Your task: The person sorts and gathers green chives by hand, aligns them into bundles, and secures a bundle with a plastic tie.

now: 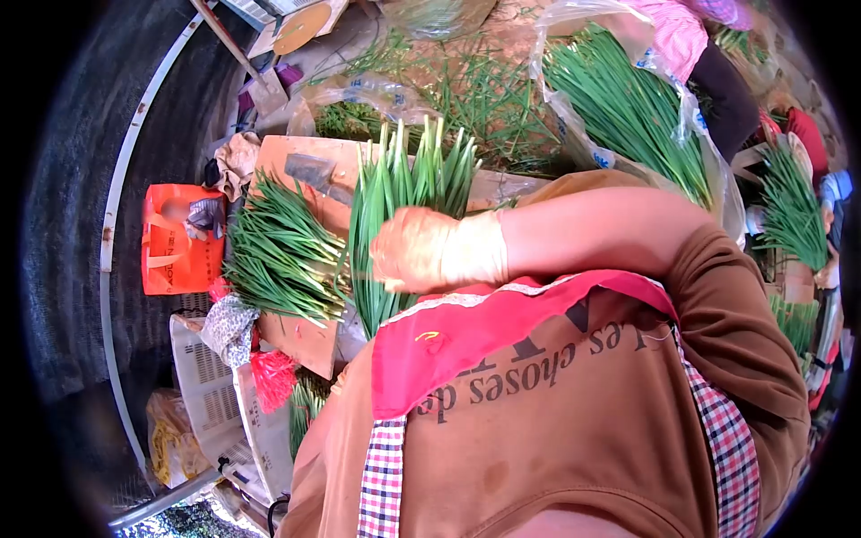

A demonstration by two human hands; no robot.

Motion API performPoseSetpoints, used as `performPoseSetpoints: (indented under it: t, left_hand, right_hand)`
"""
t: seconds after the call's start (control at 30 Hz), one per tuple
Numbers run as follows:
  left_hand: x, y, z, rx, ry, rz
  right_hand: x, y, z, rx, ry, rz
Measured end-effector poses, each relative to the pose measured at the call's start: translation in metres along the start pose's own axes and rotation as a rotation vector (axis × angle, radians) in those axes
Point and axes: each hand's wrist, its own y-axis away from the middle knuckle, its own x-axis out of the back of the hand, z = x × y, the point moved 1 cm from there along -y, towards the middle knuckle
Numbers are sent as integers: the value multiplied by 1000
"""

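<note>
My right hand point(421, 249), in an orange glove, reaches across my chest. Its fingers curl around a bunch of garlic chives point(414, 175), pale stem ends pointing away from me. The lower leaves pass out of sight behind my red apron. Left of this bunch, a loose pile of garlic chives point(282, 247) lies on a brown board point(296, 345). My left hand does not show; only part of the left sleeve point(314, 457) is visible at my side.
A plastic-lined heap of chives point(628, 108) stands at the upper right. An orange bag point(179, 255) and white crate point(215, 394) are at left. Scattered leaves point(484, 99) cover the ground ahead. A person in a pink top point(673, 36) is close by, with other people at far right.
</note>
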Motion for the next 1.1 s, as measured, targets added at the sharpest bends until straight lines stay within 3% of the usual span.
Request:
performPoseSetpoints:
  t: [0.07,0.1,0.17,0.3,0.33,0.37,0.43,0.5,0.57,0.6,0.63,0.67,0.73,0.8,0.87,0.93,0.97,1.03,1.07,1.1]
  left_hand:
    - [-4,3,-1,2,-13,-21]
    - [-7,5,-2,5,-28,-31]
    - [-12,9,-3,11,-53,-57]
    - [-25,20,-4,16,-119,-119]
    - [-29,24,-4,23,-139,-136]
    - [-33,27,-5,24,-155,-151]
    - [-39,32,-5,35,-182,-180]
    - [-44,36,-5,40,-207,-202]
    - [-48,37,-3,46,-231,-224]
    - [-49,37,-2,46,-245,-234]
    - [-50,37,-1,49,-254,-241]
    - [-51,36,-1,49,-267,-247]
    - [-51,36,1,48,-287,-251]
    - [-52,37,3,48,-305,-257]
    - [-52,38,4,50,-315,-259]
    - [-54,39,4,53,-331,-265]
    - [-53,38,5,53,-339,-268]
    - [-54,38,8,48,-357,-274]
    - [-53,38,9,49,-369,-277]
    - [-53,39,11,49,-379,-282]
  right_hand:
    - [8,0,13,183,-525,9]
    - [20,1,17,325,-775,211]
    - [78,8,29,487,-781,386]
    - [132,28,110,-5,-513,789]
    - [130,36,139,-175,-431,803]
    - [115,43,173,-387,-283,771]
    - [73,62,211,-767,11,503]
    - [39,74,190,-938,85,204]
    - [27,84,131,-925,-125,58]
    - [0,80,130,-706,-37,20]
    - [-16,86,112,-492,-140,50]
    - [-24,83,100,-364,-284,-110]
    - [-28,81,74,-247,-106,-51]
    - [-47,77,74,-101,-76,51]
    - [-56,76,90,-67,-397,220]
    - [-28,91,113,-106,-1011,386]
    - [-23,92,146,5,-1370,417]
    - [8,119,193,-249,-1396,660]
    - [43,134,208,-499,-1280,1006]
    - [57,142,216,-519,-1252,1100]
